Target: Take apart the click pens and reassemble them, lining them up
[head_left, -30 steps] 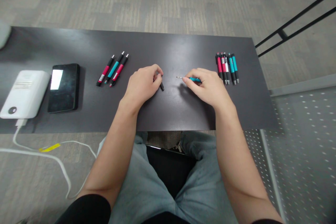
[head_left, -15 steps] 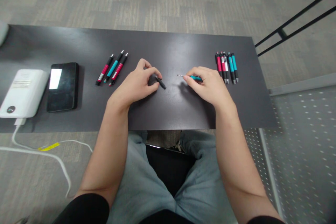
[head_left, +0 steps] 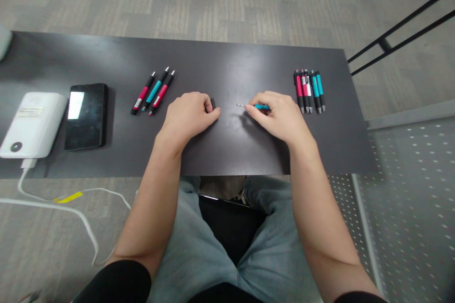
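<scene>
Over the middle of the dark table, my left hand (head_left: 192, 116) is closed around a small black pen grip (head_left: 213, 102). Only one end of that piece shows beyond my fingers. My right hand (head_left: 277, 111) pinches a teal pen barrel (head_left: 262, 107), its bare metal refill tip (head_left: 241, 105) sticking out to the left. A gap separates the two pieces. Beside my left hand lie two red pens (head_left: 162, 93) and a teal pen (head_left: 155, 89). Right of my right hand, a row of several red, white and teal pens (head_left: 308, 91) lies side by side.
A black phone (head_left: 86, 118) and a white power bank (head_left: 33, 125) lie at the table's left, with a white cable (head_left: 80, 215) hanging over the front edge. A black metal frame (head_left: 386, 46) and a perforated panel (head_left: 408, 189) stand beyond the table's right end.
My left hand has turned, its fingers curling in, and the black grip now points upward and is mostly covered. My right hand has barely shifted, still holding the teal barrel.
</scene>
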Motion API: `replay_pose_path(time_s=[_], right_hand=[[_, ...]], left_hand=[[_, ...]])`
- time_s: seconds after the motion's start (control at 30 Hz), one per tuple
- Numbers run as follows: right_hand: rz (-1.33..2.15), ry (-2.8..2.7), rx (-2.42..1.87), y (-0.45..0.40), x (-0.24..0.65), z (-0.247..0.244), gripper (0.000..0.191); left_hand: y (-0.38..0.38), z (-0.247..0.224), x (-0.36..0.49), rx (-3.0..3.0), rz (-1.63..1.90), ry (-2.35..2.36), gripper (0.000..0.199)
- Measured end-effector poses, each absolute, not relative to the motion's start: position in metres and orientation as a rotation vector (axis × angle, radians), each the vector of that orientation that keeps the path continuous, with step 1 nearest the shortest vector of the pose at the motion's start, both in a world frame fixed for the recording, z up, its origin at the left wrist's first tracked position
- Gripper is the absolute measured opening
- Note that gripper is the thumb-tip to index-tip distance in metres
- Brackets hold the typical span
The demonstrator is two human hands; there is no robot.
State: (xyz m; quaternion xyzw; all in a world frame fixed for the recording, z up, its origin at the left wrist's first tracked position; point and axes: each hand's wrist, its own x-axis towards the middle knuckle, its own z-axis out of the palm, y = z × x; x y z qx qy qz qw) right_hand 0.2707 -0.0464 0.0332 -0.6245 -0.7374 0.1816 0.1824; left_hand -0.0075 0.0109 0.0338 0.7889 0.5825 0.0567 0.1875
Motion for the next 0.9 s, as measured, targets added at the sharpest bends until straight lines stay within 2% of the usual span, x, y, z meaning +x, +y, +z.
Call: replay_pose_path(time_s=[0.2,0.43,0.5,0.57,0.63,0.73,0.83,0.9], right_hand=[[0.523,-2.071,-1.749,-0.046,0.27,0.032,0.029],[0.55,-2.075,-1.746,-0.046,0.268,0.034,0.028],[0.552,-2.075,-1.742,-0.046,0.267,0.034,0.027],[0.548,-2.074,-1.735,-0.047,0.265,0.034,0.027],[0.533,-2.076,-1.732,-0.048,0.262,0.035,0.027],[0.511,-2.082,-1.731,-0.049,0.259,0.037,0.028],[0.531,-2.087,-1.709,-0.049,0.257,0.038,0.029],[0.552,-2.089,-1.69,-0.048,0.258,0.038,0.029]], left_hand=[[0.014,0.024,-0.014,2.225,0.294,1.598,0.029],[0.017,0.034,-0.021,2.132,0.332,1.485,0.041],[0.019,0.035,-0.026,2.066,0.445,1.425,0.035],[0.019,0.035,-0.028,2.027,0.602,1.322,0.021],[0.018,0.035,-0.025,2.041,0.685,1.18,0.023],[0.014,0.036,-0.013,2.12,0.661,1.025,0.03],[0.012,0.037,-0.004,2.155,0.628,1.024,0.013],[0.012,0.036,-0.005,2.147,0.625,1.064,0.013]])
